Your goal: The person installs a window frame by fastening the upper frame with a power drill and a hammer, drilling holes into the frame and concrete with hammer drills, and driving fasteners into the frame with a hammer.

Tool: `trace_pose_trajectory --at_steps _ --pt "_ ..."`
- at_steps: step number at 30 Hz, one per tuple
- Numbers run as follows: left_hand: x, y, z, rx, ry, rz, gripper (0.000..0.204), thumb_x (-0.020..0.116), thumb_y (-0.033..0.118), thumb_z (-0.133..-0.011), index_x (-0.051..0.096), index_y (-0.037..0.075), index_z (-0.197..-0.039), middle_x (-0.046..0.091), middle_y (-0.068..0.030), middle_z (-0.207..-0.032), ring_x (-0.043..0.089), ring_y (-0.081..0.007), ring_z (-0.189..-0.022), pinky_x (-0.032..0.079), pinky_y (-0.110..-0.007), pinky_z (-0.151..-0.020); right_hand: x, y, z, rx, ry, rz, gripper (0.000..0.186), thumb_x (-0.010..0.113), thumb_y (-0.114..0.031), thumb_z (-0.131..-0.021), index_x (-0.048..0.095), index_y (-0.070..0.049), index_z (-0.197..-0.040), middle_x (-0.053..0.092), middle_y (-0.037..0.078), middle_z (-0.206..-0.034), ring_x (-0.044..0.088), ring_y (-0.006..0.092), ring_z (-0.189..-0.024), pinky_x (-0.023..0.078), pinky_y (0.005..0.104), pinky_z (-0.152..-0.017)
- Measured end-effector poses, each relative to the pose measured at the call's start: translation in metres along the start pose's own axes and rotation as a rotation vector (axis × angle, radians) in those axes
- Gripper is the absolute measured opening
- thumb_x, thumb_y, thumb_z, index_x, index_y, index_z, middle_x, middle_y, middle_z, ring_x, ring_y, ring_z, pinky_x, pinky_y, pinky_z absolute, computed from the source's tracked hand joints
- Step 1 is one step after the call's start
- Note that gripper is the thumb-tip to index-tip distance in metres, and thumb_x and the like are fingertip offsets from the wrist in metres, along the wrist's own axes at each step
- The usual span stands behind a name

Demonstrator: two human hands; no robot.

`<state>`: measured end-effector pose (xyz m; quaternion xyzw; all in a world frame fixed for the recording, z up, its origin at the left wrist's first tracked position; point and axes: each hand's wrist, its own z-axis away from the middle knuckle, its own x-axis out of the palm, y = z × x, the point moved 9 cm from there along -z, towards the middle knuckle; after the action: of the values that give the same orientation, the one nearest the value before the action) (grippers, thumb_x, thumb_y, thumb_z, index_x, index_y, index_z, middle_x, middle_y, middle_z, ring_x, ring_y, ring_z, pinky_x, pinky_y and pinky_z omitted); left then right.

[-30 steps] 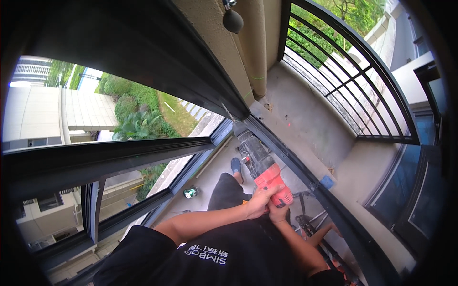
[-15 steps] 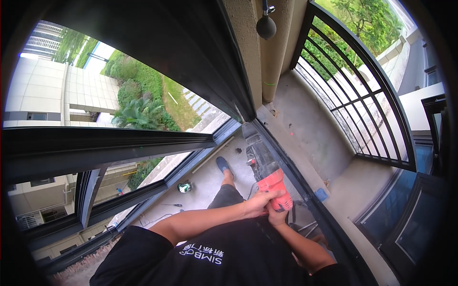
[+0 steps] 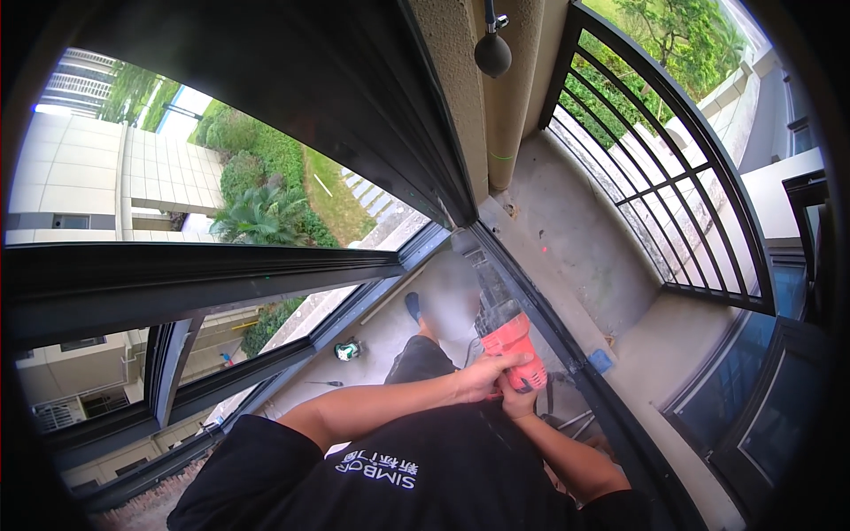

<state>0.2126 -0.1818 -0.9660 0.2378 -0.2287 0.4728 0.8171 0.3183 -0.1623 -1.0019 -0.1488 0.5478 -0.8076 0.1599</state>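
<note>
My left hand [image 3: 485,373] is closed round the red rear housing of a red-and-black power drill [image 3: 508,332]. Just below it, my right hand [image 3: 519,400] grips the drill’s rear handle, partly hidden by the left. The drill points away from me at the lower corner of a dark upright window frame [image 3: 456,203]; its bit cannot be made out. A pale blurred patch covers part of the drill’s front and the floor beside it.
A black railing [image 3: 673,190] and beige pipe [image 3: 506,106] stand right, with a dark rubber bulb [image 3: 492,55] overhead. Dark crossbars [image 3: 204,274] span the left. A small green-white tool [image 3: 347,349] and a screwdriver-like tool [image 3: 323,382] lie near my foot. A blue block [image 3: 599,360] is at right.
Since a second ago, my view has shifted slightly, and drill and hands sit a little further right and lower in it. A pale blur has appeared over the drill’s front. Both grips remain.
</note>
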Motion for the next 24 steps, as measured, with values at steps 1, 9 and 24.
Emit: trace_pose_trajectory --at_steps 1,9,24 --pt "0.0 0.0 -0.001 0.005 -0.007 0.0 0.038 0.083 0.025 -0.092 0.068 0.005 -0.121 0.074 -0.0075 -0.115 0.07 -0.0204 -0.107 0.055 -0.038 -0.096 0.0 0.0 0.0 -0.006 0.011 0.0 0.047 0.086 -0.005 -0.083 0.063 0.0 -0.123 0.071 0.008 -0.108 0.069 0.0174 -0.095 0.057 0.0337 -0.083" --pt "0.001 -0.002 0.005 -0.09 0.001 -0.008 0.037 0.079 0.025 -0.095 0.067 0.01 -0.127 0.073 -0.0046 -0.121 0.068 -0.0193 -0.114 0.052 -0.04 -0.102 0.0 -0.003 0.0 -0.013 0.013 0.028 0.047 0.086 -0.005 -0.083 0.063 0.0 -0.124 0.071 0.008 -0.106 0.069 0.0175 -0.095 0.057 0.0339 -0.083" --pt "0.003 0.002 -0.003 -0.015 -0.029 0.003 0.033 0.077 0.021 -0.097 0.066 0.008 -0.125 0.073 -0.0057 -0.119 0.069 -0.0191 -0.11 0.055 -0.038 -0.099 -0.004 -0.004 -0.005 0.009 0.013 0.032 0.049 0.085 -0.006 -0.082 0.063 0.001 -0.126 0.072 0.01 -0.112 0.07 0.0183 -0.1 0.057 0.0351 -0.089"
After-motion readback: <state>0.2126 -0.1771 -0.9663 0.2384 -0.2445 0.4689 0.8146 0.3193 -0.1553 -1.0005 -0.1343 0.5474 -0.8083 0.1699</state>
